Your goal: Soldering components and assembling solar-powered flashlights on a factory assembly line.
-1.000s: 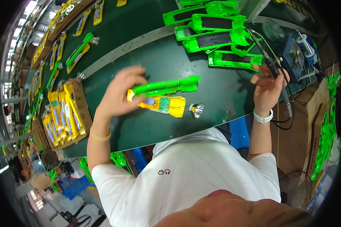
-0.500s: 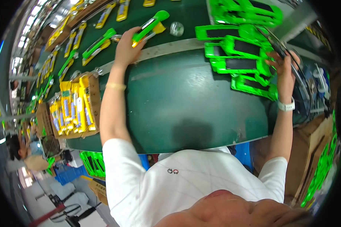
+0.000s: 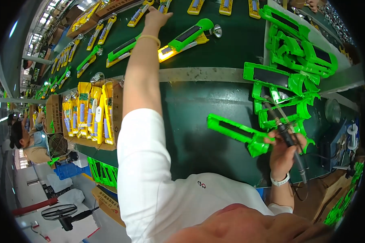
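Observation:
My left hand (image 3: 156, 19) reaches far across the bench, thumb spread apart, beside the yellow flashlight shells (image 3: 138, 16); its fingertips are partly hidden. Between it and the bench rail lies a yellow flashlight body topped by a green shell (image 3: 190, 36), its lower end glowing. In my right hand (image 3: 286, 156) is a soldering iron (image 3: 288, 139) with a dark handle and a cord, plus a slim metal rod alongside. The same fingers pinch a green shell with a dark panel (image 3: 235, 130), held over the green bench top (image 3: 198, 105). Just beyond are stacked green shells (image 3: 275, 83).
A cardboard box (image 3: 117, 109) of yellow flashlight parts stands at the left. Rows of yellow and green pieces (image 3: 95, 36) line the far surface. A pale rail (image 3: 202, 75) crosses the bench. More green shells (image 3: 296, 48) are heaped at the far right.
My left hand has let go of the green-topped flashlight and moved farther away. My right hand has come nearer, bringing a green shell away from the stack with the soldering iron.

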`<action>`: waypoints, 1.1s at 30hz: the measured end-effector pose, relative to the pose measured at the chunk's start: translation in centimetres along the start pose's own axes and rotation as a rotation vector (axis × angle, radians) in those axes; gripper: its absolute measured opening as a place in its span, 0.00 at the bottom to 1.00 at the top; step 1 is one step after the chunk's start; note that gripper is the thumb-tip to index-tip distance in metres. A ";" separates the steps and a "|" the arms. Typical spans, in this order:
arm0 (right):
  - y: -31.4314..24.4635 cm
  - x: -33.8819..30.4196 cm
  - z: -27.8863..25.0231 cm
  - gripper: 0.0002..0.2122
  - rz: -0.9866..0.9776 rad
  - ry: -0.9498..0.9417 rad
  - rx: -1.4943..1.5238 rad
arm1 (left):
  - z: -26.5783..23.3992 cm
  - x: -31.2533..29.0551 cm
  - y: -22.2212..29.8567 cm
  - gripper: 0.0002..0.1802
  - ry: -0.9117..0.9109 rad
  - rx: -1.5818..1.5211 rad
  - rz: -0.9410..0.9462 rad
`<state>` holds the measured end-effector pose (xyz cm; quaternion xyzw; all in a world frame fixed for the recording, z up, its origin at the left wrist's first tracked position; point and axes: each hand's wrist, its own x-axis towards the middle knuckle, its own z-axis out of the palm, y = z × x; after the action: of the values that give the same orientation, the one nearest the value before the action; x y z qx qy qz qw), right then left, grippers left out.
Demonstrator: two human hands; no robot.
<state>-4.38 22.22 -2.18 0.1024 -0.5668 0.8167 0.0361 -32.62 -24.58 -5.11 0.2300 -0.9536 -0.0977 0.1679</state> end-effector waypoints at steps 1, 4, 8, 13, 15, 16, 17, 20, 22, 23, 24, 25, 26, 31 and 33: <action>0.2 -0.2 0.1 0.21 0.083 -0.054 0.001 | 0.3 0.0 0.7 0.43 -0.068 0.010 -0.024; 0.3 -0.5 0.9 0.22 0.073 -0.135 0.021 | 0.4 0.0 -0.2 0.36 -0.040 0.055 -0.024; 1.0 -0.7 0.7 0.21 0.058 -0.335 0.009 | -3.7 -2.2 -2.8 0.27 -0.039 -0.243 -0.035; 1.0 -0.2 0.9 0.19 -0.007 -0.266 -0.092 | -13.0 -13.7 -0.1 0.27 -0.569 -1.034 0.329; 0.8 0.0 0.5 0.18 -0.015 -0.214 0.020 | -16.0 -18.1 -0.3 0.28 -0.868 -1.074 0.355; 0.8 0.1 0.3 0.18 -0.012 -0.169 0.105 | -17.0 -20.8 0.2 0.29 -0.994 -1.152 0.343; 0.8 0.2 -0.2 0.17 -0.008 -0.144 0.113 | -17.9 -23.0 0.8 0.29 -1.158 -1.058 0.428; 1.1 0.6 0.0 0.16 -0.046 -0.130 0.123 | -16.4 -29.7 1.1 0.26 -0.859 -0.571 0.997; 1.0 1.0 0.0 0.16 -0.130 -0.108 0.071 | -15.5 -33.2 1.1 0.25 -0.711 -0.449 0.984; 0.9 1.2 -0.1 0.15 -0.188 -0.084 0.023 | -15.1 -34.3 1.1 0.25 -0.658 -0.447 0.949; 0.6 1.4 -0.2 0.14 -0.215 -0.037 0.012 | -15.2 -35.1 1.2 0.25 -0.662 -0.446 0.953; 0.3 1.4 -0.4 0.14 -0.291 -0.012 -0.019 | -15.4 -35.9 1.3 0.25 -0.628 -0.431 0.918; 0.0 1.1 -0.9 0.14 -0.317 0.027 -0.054 | -15.4 -36.5 1.3 0.26 -0.593 -0.416 0.883; -2.1 -2.2 -0.9 0.13 -0.323 0.054 0.072 | -15.7 -37.4 0.4 0.32 -0.522 -0.521 0.804; -1.7 -3.7 -0.6 0.13 -0.292 0.050 0.054 | -16.0 -37.4 0.9 0.32 -0.405 -0.287 0.951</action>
<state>-0.54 23.63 -1.59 0.1645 -0.5228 0.8198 0.1660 4.21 -7.91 -0.37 -0.2761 -0.9430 -0.1825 0.0359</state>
